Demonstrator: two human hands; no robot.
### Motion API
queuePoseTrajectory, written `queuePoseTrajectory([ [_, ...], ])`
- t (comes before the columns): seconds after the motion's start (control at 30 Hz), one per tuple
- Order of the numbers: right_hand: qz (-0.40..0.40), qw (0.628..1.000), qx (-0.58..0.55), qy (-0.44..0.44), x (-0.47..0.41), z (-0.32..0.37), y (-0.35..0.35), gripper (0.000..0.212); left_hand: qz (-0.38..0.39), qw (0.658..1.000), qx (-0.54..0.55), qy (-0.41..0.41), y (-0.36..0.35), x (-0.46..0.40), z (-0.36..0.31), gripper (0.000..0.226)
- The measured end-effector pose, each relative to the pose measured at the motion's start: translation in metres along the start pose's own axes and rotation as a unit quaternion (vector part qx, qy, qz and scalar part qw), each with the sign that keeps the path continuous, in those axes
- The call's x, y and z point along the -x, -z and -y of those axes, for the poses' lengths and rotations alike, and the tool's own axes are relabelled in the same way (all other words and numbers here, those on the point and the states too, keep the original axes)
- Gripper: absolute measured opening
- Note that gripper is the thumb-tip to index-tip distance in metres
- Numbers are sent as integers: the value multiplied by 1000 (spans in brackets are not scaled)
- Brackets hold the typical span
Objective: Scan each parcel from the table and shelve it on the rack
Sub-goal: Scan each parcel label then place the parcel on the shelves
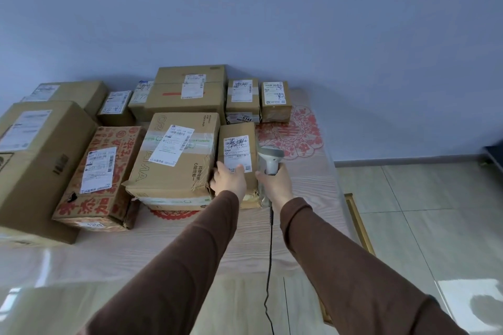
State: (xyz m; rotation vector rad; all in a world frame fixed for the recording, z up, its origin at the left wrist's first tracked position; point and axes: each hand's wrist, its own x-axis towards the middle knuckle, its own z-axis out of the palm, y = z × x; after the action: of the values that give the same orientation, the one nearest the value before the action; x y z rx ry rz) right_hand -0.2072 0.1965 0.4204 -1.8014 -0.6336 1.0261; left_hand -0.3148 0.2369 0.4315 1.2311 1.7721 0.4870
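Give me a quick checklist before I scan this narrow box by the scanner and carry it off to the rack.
1. Grey corded handheld scanner held in right hand: ok.
2. Left hand steadying the narrow brown cardboard box: ok.
3. White shipping label facing up: ok, though left fingers overlap its lower edge.
4. Scanner aimed at the barcode: cannot tell.
5. Black scanner cable hanging free of the wooden table: ok.
6. Rack clear: cannot tell, out of view.

narrow brown labelled parcel [236, 144] lies flat on the table [168, 247], beside other boxes [174, 155].
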Motion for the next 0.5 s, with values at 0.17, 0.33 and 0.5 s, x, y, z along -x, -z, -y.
queuePoseTrajectory([
  [0.17,-11,1000,-12,-14,-10,-7,10,25,31,998,21,48,-5,-19,4,73],
  [0.33,1,999,-32,-16,-14,-15,12,25,68,987,129,67,-15,-29,37,63],
  [0.5,21,996,-83,-24,-8,-14,18,26,110,962,241,71,-17,-21,43,74],
])
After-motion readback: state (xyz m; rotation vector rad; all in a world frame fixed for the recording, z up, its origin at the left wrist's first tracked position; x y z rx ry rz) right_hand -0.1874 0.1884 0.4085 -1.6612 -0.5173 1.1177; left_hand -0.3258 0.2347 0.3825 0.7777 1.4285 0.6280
